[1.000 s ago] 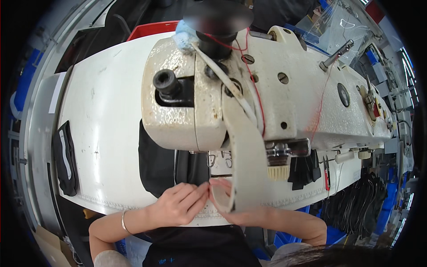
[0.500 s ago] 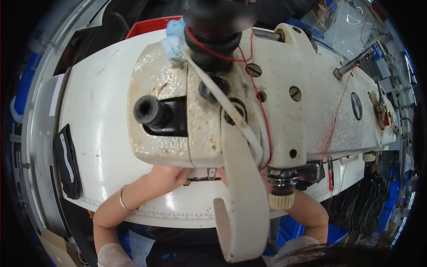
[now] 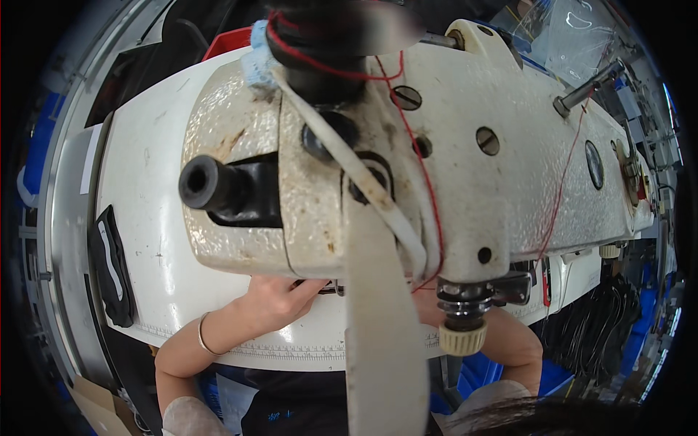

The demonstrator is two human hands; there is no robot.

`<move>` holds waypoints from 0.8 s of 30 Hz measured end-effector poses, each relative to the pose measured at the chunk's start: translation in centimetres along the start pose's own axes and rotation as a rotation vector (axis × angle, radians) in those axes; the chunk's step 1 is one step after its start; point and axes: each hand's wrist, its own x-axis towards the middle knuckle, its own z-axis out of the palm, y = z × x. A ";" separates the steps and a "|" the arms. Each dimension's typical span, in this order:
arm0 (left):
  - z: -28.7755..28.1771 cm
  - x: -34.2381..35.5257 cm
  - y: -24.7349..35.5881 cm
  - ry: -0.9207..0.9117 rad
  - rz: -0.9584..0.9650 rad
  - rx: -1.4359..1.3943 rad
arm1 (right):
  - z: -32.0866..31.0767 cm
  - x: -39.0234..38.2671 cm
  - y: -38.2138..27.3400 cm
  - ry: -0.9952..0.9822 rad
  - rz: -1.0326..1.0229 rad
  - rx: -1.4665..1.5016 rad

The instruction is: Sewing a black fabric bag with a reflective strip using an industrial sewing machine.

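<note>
Here's the left hand point(image 3: 275, 300), fingers curled, tucked in beneath the cream-enamelled metal sewing machine point(image 3: 465, 189), whose bulky head spreads across the middle of the white, curved-edge table point(image 3: 153, 218). A thin, dark sliver point(image 3: 332, 290) shows right by those fingertips; whether they're clamped on it, I cannot tell, with the machine covering so much. A silver-coloured bangle point(image 3: 206, 334) circles the wrist.

Over on the other side, the right hand point(image 3: 430, 312) gives us only a patch of skin behind the broad, off-white, flat strap point(image 3: 385, 327), so its grip can't be read. The visible parts of the two hands sit apart, the strap hanging between them in view; the fingertips themselves are hidden.

Up top, bright red thread point(image 3: 430, 178) loops round a black post and runs down the machine, past a slim whitish cord point(image 3: 352, 167). A pale blue cloth wad point(image 3: 258, 65) sits against that post. Out at the far left, a folded black fabric piece with a white strip point(image 3: 123, 291) lies on the table, well apart from the hands.
</note>
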 end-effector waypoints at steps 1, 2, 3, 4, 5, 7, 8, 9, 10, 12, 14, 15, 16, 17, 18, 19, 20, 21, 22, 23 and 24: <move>0.0 0.0 -0.1 -0.020 0.004 0.012 | 0.0 0.0 0.0 0.000 0.001 0.000; 0.0 0.0 -0.2 -0.040 0.007 0.025 | 0.0 0.0 0.0 0.026 -0.020 -0.026; -0.1 0.0 -0.2 -0.041 0.007 0.025 | 0.1 -0.1 0.0 0.052 -0.041 -0.052; 0.0 0.1 -0.3 -0.036 0.004 0.016 | 0.1 -0.2 0.0 0.053 -0.040 -0.052; 0.0 0.1 -0.3 -0.051 0.009 0.018 | 0.1 -0.3 -0.1 -0.023 -0.024 -0.114; 0.0 0.3 -0.2 -0.034 0.001 -0.024 | 0.1 -0.5 -0.1 -0.119 -0.024 -0.196; -0.1 0.4 -0.2 -0.014 0.012 -0.055 | 0.1 -0.5 -0.1 -0.122 -0.032 -0.205; -0.1 0.5 -0.2 -0.039 0.000 -0.054 | 0.1 -0.6 -0.1 -0.108 -0.033 -0.196; -0.1 0.6 -0.2 -0.032 0.005 -0.048 | 0.1 -0.6 -0.1 -0.091 -0.032 -0.180; -0.2 0.7 -0.1 -0.025 0.008 -0.039 | 0.2 -0.6 0.1 -0.065 -0.025 -0.166; -0.3 0.9 0.0 -0.018 0.018 -0.009 | 0.3 -0.5 0.2 -0.061 -0.009 -0.154; -0.4 1.0 0.0 -0.021 0.012 -0.008 | 0.3 -0.5 0.2 -0.063 -0.001 -0.154; -0.4 1.0 0.0 -0.014 0.014 -0.011 | 0.3 -0.4 0.3 -0.052 -0.007 -0.128; -0.4 1.1 0.0 -0.012 0.025 -0.012 | 0.4 -0.4 0.3 -0.041 -0.014 -0.101; -0.3 1.1 0.0 -0.009 0.016 -0.014 | 0.4 -0.4 0.3 -0.017 -0.027 -0.049; -0.3 1.2 0.0 -0.011 0.011 -0.019 | 0.4 -0.5 0.3 -0.017 -0.026 -0.049; -0.3 1.2 0.0 0.006 0.006 -0.028 | 0.4 -0.5 0.3 -0.057 -0.013 -0.088; -0.2 1.2 0.0 -0.013 0.008 -0.023 | 0.4 -0.5 0.3 -0.076 -0.006 -0.107; -0.2 1.2 0.1 0.003 -0.001 -0.047 | 0.3 -0.6 0.2 -0.096 0.000 -0.127; -0.2 1.2 0.1 -0.008 -0.023 -0.069 | 0.3 -0.5 0.3 -0.117 -0.087 -0.229; -0.2 1.2 0.2 0.019 -0.009 -0.070 | 0.3 -0.5 0.3 -0.129 -0.131 -0.281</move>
